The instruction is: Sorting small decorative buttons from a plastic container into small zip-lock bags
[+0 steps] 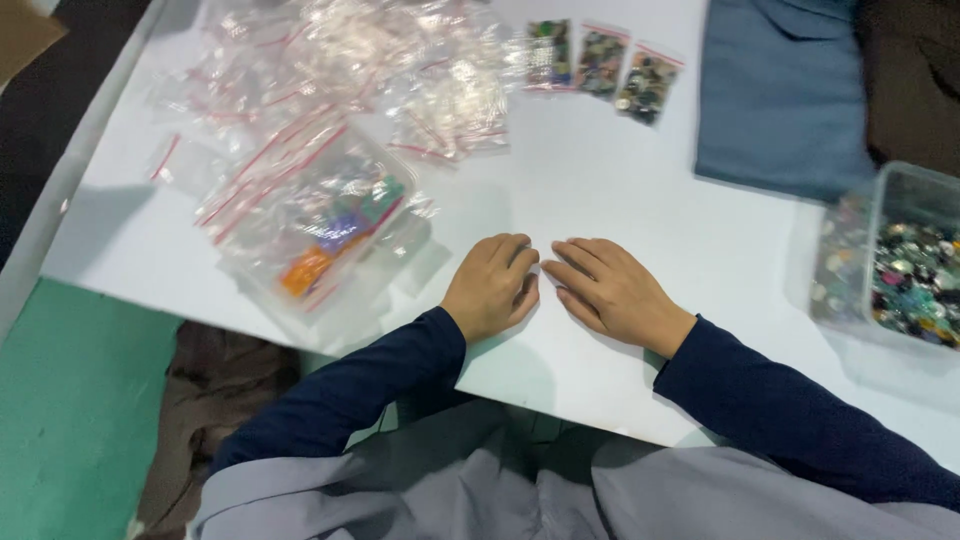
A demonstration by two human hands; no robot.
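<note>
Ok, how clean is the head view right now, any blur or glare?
Head view: soft motion blur overall; the empty bags at the top smear together with glare on the plastic; the left hand and right hand are fairly sharp, with soft shadows under them on the white table; the clear bin at right is blurred.

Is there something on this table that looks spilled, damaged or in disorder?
Nothing looks spilled or damaged. The empty clear bags lie in a loose, overlapping heap, while three filled bags stand in a neat row. The beads stay inside the clear tub. The left hand and the right hand rest empty on the white table.
</note>
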